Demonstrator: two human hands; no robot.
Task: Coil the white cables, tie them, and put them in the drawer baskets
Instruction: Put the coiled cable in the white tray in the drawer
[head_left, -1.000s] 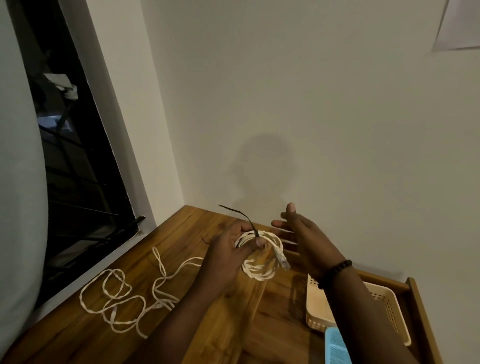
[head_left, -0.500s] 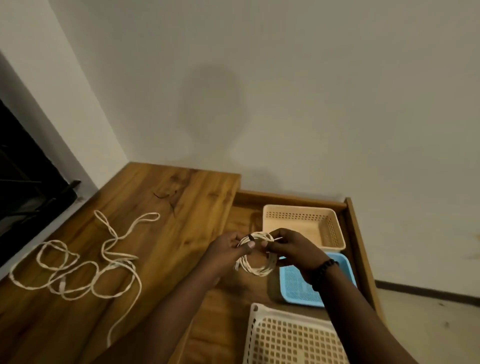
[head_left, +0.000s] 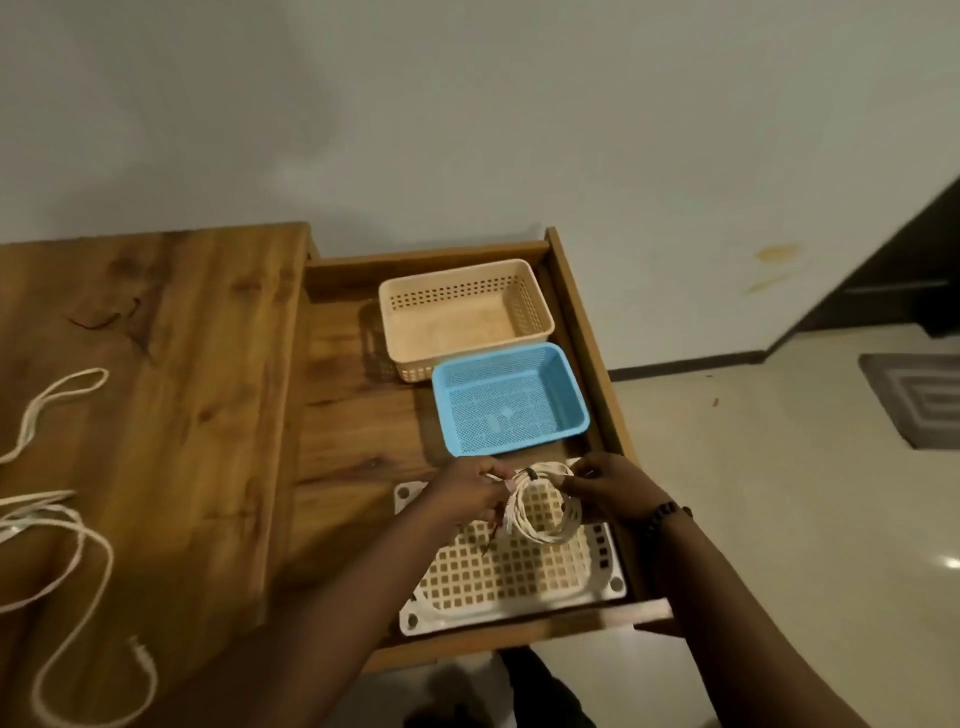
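A small coiled white cable with a dark tie around its top hangs between my two hands, above the white grid basket at the front of the open drawer. My left hand pinches the coil's left side. My right hand pinches its right side. Behind the white basket sit a blue mesh basket and a beige basket, both empty. A second white cable lies loose and uncoiled on the wooden tabletop at the left.
The wooden drawer stands pulled out to the right of the tabletop. A pale wall rises behind. Tiled floor with a grey mat lies to the right.
The view has swung right and down over the drawer. Both hands have carried the tied coil from above the tabletop to above the white grid basket.
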